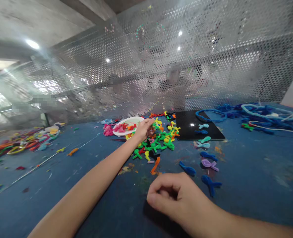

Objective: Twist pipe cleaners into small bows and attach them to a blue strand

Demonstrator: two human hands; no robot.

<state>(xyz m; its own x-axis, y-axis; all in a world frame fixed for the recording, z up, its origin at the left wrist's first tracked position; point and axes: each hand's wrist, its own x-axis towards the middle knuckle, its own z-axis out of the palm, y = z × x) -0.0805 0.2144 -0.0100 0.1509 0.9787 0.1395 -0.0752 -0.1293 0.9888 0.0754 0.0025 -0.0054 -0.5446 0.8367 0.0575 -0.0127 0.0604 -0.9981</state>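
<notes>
My left hand (144,129) reaches over a pile of small twisted pipe-cleaner loops (158,142), mostly green and yellow. Its fingers are bent down and drawn together among the pieces; what they pinch, if anything, is hidden. Closer to me, my right hand (177,195) is curled, thumb against index finger, just above the table. Whatever may be inside that curl cannot be made out. An orange pipe-cleaner piece (155,166) lies ahead of it. To its right a column of loops runs away from me, including a dark blue loop (211,185), a lilac loop (209,164) and a turquoise loop (203,139).
Behind the pile are a white plate (116,131) with pink and orange pieces and a black flat panel (193,135). Blue pipe-cleaner rings (267,112) lie far right. A long thin rod (34,168) and colourful scraps (24,143) lie left. A perforated screen (146,66) stands behind.
</notes>
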